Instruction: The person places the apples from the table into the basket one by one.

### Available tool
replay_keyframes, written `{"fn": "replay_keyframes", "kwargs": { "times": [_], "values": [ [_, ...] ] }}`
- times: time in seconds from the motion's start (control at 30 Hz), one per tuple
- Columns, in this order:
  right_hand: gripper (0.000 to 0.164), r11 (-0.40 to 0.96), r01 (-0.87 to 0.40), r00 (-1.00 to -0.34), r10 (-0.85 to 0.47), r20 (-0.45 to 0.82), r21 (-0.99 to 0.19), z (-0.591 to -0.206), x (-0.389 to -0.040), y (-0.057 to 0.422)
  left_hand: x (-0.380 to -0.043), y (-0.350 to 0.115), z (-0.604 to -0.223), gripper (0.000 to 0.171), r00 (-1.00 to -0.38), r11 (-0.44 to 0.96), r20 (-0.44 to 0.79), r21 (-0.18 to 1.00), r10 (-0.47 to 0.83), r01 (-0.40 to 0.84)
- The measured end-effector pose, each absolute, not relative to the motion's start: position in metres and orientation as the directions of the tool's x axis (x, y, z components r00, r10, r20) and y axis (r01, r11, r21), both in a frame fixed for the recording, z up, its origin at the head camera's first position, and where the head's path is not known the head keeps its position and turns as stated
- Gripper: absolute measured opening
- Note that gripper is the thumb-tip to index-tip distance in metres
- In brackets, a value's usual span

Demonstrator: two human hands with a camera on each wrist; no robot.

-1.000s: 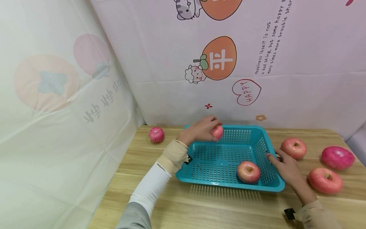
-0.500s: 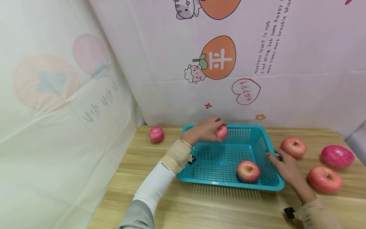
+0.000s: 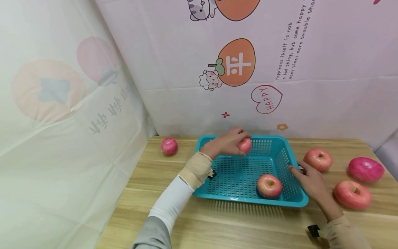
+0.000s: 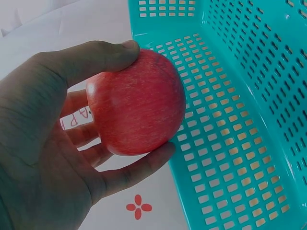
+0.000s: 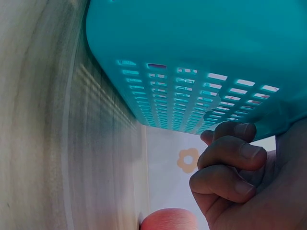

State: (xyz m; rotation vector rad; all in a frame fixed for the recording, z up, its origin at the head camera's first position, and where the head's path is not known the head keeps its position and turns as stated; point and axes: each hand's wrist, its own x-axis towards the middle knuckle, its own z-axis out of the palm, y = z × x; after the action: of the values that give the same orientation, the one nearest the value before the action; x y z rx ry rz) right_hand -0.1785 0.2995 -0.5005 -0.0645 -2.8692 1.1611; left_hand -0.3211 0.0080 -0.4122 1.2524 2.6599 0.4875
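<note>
My left hand (image 3: 227, 142) holds a red apple (image 4: 141, 105) over the back of the turquoise basket (image 3: 248, 199). In the left wrist view its thumb lies on one side of the fruit and the fingers curl round the other. A second apple (image 3: 269, 186) sits inside the basket at the front right corner. On the basket's right side, my right hand (image 3: 312, 181) grips the rim, its thumb inside the wall. The right wrist view shows the other fingers (image 5: 230, 153) curled at the outer side, just below the rim.
Two apples, one farther back (image 3: 318, 159) and one nearer (image 3: 353, 194), lie right of the basket. Beside them rests a bright pink oval fruit (image 3: 366, 169). A small pink striped round object (image 3: 169, 146) lies to the left on the wooden table (image 3: 149, 186). A printed cloth (image 3: 186, 110) hangs behind.
My left hand has moved a little to the right with the apple, farther over the basket. The right hand keeps its grip on the rim, and the basket has barely moved.
</note>
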Motion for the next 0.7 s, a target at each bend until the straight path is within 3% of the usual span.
{"fn": "replay_keyframes", "kwargs": {
  "times": [0.7],
  "values": [
    [0.06, 0.71, 0.03, -0.998, 0.064, 0.022, -0.704, -0.502, -0.179, 0.299, -0.323, 0.028, -0.42, 0.066, -0.604, 0.568, -0.008, 0.348, 0.797, 0.746]
  ]
}}
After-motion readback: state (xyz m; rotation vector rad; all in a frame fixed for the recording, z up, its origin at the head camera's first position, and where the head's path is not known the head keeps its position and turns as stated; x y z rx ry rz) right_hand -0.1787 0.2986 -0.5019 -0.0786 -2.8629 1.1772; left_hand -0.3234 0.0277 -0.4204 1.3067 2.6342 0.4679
